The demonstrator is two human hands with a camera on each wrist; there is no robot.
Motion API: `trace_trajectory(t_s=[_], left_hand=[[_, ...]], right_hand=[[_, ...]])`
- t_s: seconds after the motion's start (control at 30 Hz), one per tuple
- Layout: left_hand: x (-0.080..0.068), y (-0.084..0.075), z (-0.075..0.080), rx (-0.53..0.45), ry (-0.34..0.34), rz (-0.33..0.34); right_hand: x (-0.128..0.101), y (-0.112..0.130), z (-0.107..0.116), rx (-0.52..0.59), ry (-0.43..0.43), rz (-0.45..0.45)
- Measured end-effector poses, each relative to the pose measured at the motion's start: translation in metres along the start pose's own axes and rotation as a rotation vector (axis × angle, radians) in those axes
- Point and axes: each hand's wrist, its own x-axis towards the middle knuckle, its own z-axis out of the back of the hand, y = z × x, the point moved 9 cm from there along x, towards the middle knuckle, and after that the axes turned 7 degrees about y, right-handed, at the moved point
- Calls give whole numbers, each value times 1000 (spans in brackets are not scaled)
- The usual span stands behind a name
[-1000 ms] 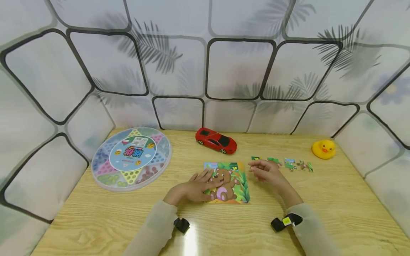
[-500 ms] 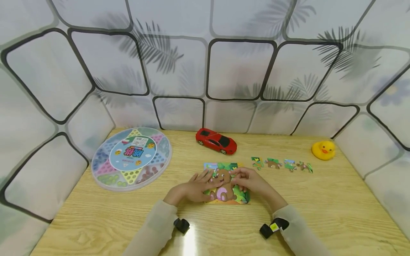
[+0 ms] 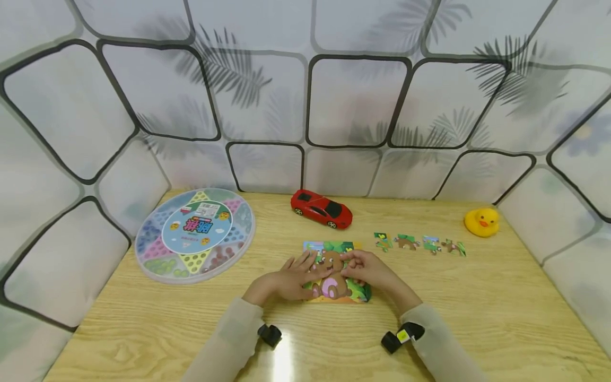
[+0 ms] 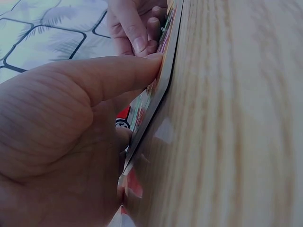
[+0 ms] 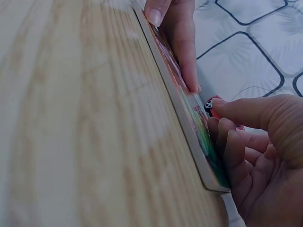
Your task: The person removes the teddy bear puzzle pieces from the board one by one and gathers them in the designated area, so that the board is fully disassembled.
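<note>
A bear jigsaw puzzle lies on the wooden table in front of the person. My left hand rests over its left part with fingers spread, and the thumb presses near the front edge in the left wrist view. My right hand is over the puzzle's right half with curled fingers. Its thumb and forefinger pinch a puzzle piece beside the bear's head, mostly hidden by the fingers. In the right wrist view, the curled fingers lie close over the board's green right end.
Several loose puzzle pieces lie in a row right of the puzzle. Behind it stands a red toy car. A round board game box lies at left, and a yellow rubber duck sits at far right. Patterned cloth walls enclose the table.
My right hand has moved left from beside the loose pieces onto the puzzle's right half, uncovering the leftmost loose pieces. The left hand has stayed in place.
</note>
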Motion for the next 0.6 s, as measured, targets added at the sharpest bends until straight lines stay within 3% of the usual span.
trace_trajectory(t_s=[0.6], left_hand=[[-1,-2,0,-2,7,-2]], right_hand=[[6,2,2,-56,-50,-71]])
